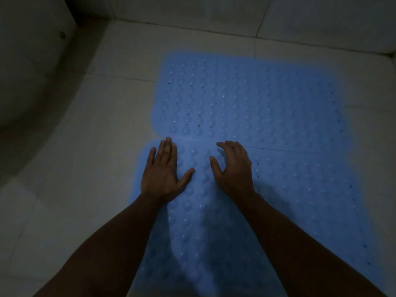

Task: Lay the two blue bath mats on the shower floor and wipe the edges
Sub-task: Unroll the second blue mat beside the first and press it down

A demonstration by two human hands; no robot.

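Two blue bath mats lie flat on the pale tiled shower floor (102,116), set one behind the other so that their long edges meet in a seam running across the view just beyond the fingertips. The far mat (252,99) reaches toward the back wall (321,20), stopping short of it with a strip of bare tile between; the near mat (289,200) runs down to the bottom edge of the view and passes under both forearms. Both mats are studded with rows of round bumps and small drain holes. The left hand (164,174) rests palm down on the near mat close to its rounded far-left corner, fingers straight and held together, thumb spread out to the side, fingertips touching the seam; it holds nothing. The right hand (233,168) is just beside it on the same mat, its fingers bent and arched with the tips pointing down at the mat surface near the seam and the thumb angled toward the left hand; it grips nothing, though whether the fingertips press the mat or hang just above it cannot be told in the dim light. At the left a dark curved wall (32,61) borders the floor.
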